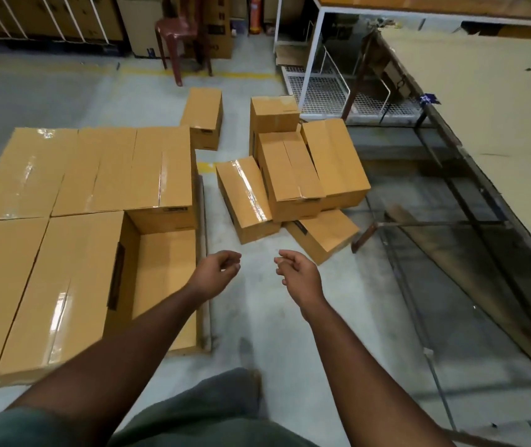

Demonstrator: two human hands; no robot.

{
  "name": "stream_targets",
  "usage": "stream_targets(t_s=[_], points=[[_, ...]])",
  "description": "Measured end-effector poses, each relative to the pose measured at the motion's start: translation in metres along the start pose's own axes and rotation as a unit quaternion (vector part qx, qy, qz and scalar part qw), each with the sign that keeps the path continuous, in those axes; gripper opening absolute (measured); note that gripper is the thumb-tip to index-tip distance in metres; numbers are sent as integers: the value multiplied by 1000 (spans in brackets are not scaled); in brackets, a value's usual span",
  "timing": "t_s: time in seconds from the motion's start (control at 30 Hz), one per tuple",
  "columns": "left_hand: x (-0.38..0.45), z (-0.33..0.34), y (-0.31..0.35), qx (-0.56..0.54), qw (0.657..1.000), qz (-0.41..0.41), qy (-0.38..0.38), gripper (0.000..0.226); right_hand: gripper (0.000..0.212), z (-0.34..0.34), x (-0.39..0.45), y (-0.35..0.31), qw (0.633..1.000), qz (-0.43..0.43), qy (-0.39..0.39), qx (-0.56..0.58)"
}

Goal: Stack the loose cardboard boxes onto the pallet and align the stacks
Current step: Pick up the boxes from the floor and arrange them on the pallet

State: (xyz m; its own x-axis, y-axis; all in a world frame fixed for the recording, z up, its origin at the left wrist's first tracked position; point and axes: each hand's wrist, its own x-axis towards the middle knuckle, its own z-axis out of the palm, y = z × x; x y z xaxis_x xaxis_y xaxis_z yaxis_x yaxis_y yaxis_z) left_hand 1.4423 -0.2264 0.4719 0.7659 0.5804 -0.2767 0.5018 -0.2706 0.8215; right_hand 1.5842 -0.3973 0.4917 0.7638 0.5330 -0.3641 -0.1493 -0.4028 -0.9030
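Left hand and right hand, loosely curled, nothing held; taped box located just above, long axis toward upper left.

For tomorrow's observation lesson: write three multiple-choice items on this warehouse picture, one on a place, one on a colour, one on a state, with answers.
1. Where is the gap in the top layer of the stacked boxes?
A. near right corner
B. far left corner
C. middle

2. What colour is the plastic chair?
A. white
B. dark red
C. blue

3. What do the hands hold?
A. a box
B. tape
C. nothing

Answers:
1 A, a lower box shows there.
2 B, it is maroon.
3 C, left hand and right hand hang loosely curled over the floor.
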Motion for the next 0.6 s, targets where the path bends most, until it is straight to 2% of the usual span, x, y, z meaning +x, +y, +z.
stream_targets(t_s=[0.3, 0.6], points=[[162, 52, 29, -23, 999, -31, 10, 34, 29, -64, 156, -4, 999, 42, -1, -2], [329, 64, 94, -96, 990, -99, 15, 28, 17, -96, 330, -60, 998, 57, 16, 33]])
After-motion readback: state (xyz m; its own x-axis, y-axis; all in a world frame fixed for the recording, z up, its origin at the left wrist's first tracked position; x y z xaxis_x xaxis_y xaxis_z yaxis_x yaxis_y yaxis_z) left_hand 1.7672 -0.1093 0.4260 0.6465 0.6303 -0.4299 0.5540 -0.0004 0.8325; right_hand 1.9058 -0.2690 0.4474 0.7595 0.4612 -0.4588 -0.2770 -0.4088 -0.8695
